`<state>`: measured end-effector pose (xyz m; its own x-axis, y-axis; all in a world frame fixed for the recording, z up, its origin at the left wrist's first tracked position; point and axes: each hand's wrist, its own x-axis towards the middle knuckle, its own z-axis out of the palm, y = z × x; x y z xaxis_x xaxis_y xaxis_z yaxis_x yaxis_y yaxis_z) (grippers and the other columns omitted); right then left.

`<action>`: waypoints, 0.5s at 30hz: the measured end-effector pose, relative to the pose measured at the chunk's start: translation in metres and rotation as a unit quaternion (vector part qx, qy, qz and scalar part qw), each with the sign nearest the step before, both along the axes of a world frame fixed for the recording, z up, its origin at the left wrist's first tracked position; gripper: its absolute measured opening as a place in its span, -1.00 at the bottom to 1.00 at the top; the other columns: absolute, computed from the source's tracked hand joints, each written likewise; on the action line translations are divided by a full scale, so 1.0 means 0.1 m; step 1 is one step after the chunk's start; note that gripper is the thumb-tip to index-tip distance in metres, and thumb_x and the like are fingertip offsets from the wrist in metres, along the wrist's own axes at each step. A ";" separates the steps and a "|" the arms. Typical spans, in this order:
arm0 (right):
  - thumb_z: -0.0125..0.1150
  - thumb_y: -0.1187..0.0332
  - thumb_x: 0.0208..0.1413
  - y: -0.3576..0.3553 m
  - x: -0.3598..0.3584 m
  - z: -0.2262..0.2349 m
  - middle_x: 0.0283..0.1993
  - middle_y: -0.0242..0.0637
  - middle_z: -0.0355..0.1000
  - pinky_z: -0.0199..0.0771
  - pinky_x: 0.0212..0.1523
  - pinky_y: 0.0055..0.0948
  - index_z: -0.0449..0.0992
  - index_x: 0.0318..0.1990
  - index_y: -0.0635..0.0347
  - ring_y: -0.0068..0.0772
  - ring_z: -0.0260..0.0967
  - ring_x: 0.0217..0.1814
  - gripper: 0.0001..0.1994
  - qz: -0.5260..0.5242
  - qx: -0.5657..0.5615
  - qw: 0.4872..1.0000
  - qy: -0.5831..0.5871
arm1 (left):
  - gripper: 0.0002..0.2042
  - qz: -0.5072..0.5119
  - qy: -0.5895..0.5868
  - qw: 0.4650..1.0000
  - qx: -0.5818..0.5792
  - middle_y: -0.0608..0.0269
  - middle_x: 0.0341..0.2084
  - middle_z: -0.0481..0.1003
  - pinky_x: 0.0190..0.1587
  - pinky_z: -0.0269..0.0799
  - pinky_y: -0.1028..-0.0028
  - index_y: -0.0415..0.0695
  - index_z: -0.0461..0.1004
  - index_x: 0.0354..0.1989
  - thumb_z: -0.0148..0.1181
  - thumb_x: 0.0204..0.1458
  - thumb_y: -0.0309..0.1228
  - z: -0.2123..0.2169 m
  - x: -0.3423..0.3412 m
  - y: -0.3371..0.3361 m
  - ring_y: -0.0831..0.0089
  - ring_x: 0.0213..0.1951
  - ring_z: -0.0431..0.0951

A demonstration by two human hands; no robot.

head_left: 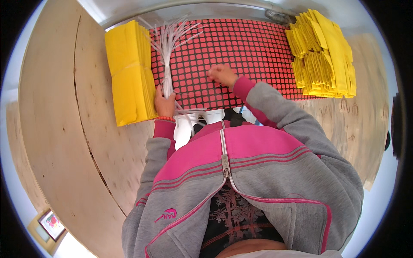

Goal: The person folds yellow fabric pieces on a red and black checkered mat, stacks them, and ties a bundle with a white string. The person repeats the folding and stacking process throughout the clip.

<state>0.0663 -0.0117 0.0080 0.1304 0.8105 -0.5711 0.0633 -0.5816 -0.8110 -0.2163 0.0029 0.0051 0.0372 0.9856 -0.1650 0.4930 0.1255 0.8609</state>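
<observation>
My left hand point(164, 105) is closed around the lower end of a bundle of thin white strips point(167, 69). The far ends of the strips fan out, and some loose ends trail below the hand. My right hand point(223, 75) is over the red and black checked mat point(241, 51), fingers curled in and slightly blurred; anything inside them is hidden. Close beside the left hand, a tall stack of folded yellow pieces point(131, 73) lies along the mat's left edge, a thin band across its middle.
At the mat's right end stand more piles of folded yellow pieces point(322, 56). A pale wooden board point(56, 86) runs along the left side, and a wooden surface point(344, 114) lies to the right. A pale pipe point(206, 6) crosses behind the mat.
</observation>
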 end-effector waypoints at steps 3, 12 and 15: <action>0.24 0.20 0.08 -0.54 -0.31 0.03 -0.33 -0.32 0.54 0.42 -0.52 -0.45 0.56 -0.27 0.14 -0.55 0.43 -0.40 -0.79 0.060 0.009 0.998 0.011 | -0.24 -0.030 0.072 0.993 0.090 -0.28 0.20 0.24 0.28 0.12 0.31 -0.38 0.08 0.31 0.28 -0.13 -0.56 0.08 0.05 -0.04 0.00 0.26 0.24; 0.21 0.10 0.10 -0.74 -0.37 0.08 -0.24 -0.26 0.55 0.48 -0.20 -0.47 0.56 -0.13 0.25 -0.50 0.49 -0.19 -0.63 0.290 0.003 0.957 0.012 | -0.32 -0.201 0.396 0.861 0.248 -0.17 0.33 0.04 0.34 -0.08 -0.02 -0.19 0.18 0.28 0.27 -0.09 -0.41 0.50 0.36 -0.19 -0.01 0.34 0.07; 0.23 0.16 0.06 -0.92 -0.16 0.19 -0.29 -0.20 0.57 0.51 -0.23 -0.37 0.58 -0.25 0.25 -0.35 0.54 -0.24 -0.69 0.197 0.079 0.972 -0.098 | -0.36 -0.330 0.406 0.834 0.175 -0.10 0.32 0.09 0.32 -0.15 -0.14 -0.15 0.27 0.23 0.28 -0.09 -0.31 0.55 0.53 -0.26 0.06 0.33 0.11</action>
